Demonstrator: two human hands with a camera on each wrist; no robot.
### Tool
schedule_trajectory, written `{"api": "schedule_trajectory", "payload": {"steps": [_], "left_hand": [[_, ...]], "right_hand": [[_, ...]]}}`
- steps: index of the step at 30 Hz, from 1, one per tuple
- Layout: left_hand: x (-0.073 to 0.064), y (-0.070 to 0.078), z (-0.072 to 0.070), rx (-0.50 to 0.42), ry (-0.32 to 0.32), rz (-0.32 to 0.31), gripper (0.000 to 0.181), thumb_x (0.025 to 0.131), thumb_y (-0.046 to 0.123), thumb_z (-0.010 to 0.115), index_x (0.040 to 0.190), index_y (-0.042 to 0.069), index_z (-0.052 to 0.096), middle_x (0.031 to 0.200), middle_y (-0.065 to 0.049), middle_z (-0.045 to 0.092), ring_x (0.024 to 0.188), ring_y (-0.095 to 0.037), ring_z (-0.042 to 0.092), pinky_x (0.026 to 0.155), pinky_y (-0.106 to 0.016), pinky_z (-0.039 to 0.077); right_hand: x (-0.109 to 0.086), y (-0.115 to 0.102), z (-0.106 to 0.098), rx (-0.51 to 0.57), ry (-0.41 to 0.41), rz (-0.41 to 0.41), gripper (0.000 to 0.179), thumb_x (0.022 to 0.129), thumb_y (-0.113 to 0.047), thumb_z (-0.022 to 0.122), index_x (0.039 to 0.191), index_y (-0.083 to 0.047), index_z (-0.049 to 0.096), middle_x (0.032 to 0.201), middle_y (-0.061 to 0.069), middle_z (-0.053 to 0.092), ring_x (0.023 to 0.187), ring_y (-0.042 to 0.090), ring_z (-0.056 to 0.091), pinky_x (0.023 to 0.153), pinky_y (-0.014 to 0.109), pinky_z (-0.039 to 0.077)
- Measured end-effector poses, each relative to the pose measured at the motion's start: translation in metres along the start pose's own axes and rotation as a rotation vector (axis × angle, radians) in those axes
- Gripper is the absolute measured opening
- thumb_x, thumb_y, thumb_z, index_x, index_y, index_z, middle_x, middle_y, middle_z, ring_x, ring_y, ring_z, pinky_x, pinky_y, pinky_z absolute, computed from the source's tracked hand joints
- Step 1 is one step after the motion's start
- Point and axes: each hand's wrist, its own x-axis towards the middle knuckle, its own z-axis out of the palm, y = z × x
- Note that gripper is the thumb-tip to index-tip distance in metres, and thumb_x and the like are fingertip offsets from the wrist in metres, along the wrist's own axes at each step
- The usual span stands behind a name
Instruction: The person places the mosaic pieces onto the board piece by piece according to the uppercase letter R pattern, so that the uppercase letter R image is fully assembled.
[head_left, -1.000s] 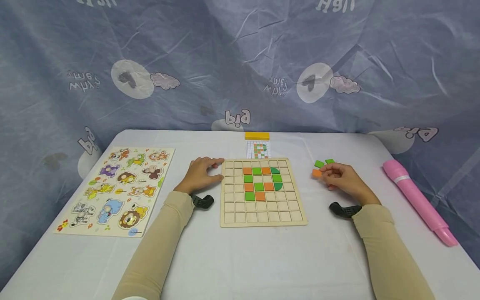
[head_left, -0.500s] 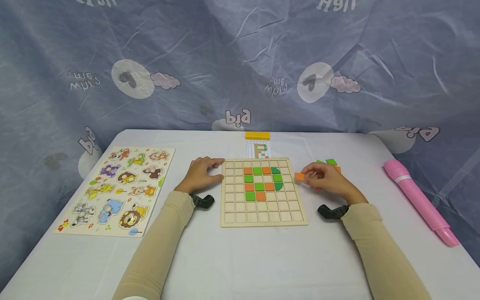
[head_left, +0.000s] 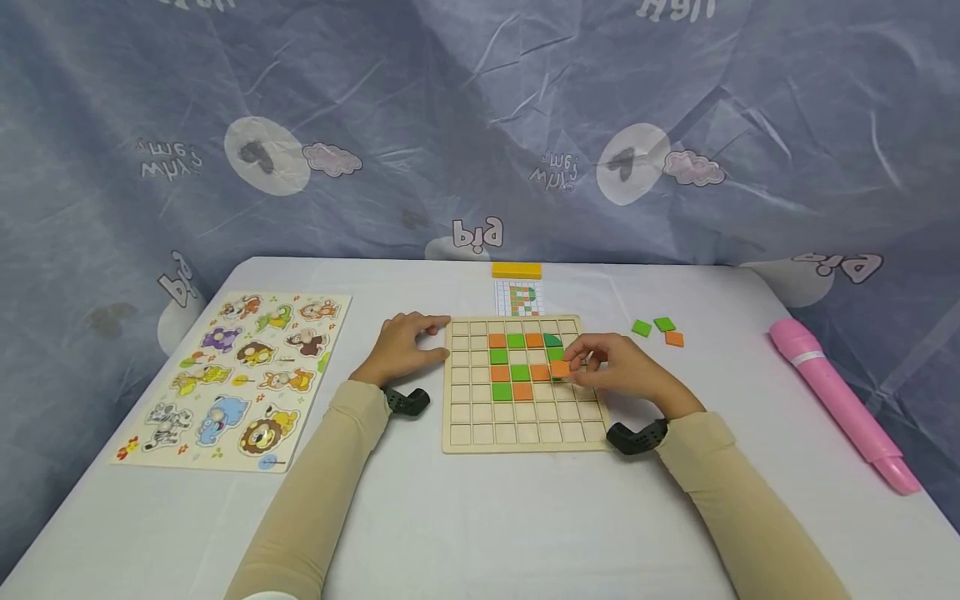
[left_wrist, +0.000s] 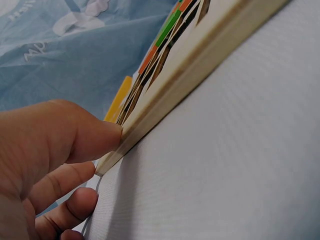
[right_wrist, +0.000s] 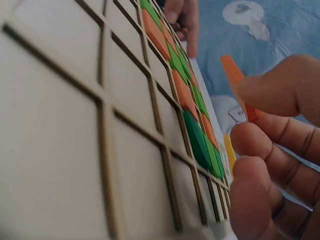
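Note:
A square wooden grid board (head_left: 525,434) lies mid-table, with orange and green tiles set in its cells and rounded dark green ones at the right side. My left hand (head_left: 400,346) rests against its far left corner, thumb (left_wrist: 95,142) touching the side edge. Between thumb and fingers, my right hand (head_left: 626,371) pinches a square orange tile (head_left: 559,369) over the right part of the pattern. The right wrist view shows this orange tile (right_wrist: 234,77) tilted and raised above the board. In the head view it covers the lower rounded green tile (right_wrist: 196,141).
Two green tiles (head_left: 641,328) and one orange tile (head_left: 674,339) lie right of the board. Behind it are a printed pattern card (head_left: 519,298) and a yellow block (head_left: 516,270). An animal puzzle board (head_left: 161,458) lies left, a pink microphone-shaped toy (head_left: 840,404) right.
My right hand has taken the orange tile from the loose tiles and carried it left over the board. My left hand has stayed at the board's corner.

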Motion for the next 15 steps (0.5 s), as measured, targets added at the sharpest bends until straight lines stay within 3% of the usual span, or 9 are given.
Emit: {"api": "schedule_trajectory", "payload": {"steps": [15], "left_hand": [[0.000, 0.000, 0.000, -0.002, -0.002, -0.001, 0.061, 0.089, 0.033, 0.078, 0.146, 0.012, 0.069, 0.110, -0.003, 0.067, 0.103, -0.029, 0.055, 0.098, -0.051, 0.037]], "right_hand": [[0.011, -0.018, 0.044, -0.090, -0.083, -0.104, 0.016, 0.092, -0.005, 0.081, 0.107, -0.004, 0.074, 0.092, -0.003, 0.069, 0.071, 0.011, 0.058, 0.069, 0.026, 0.049]]}}
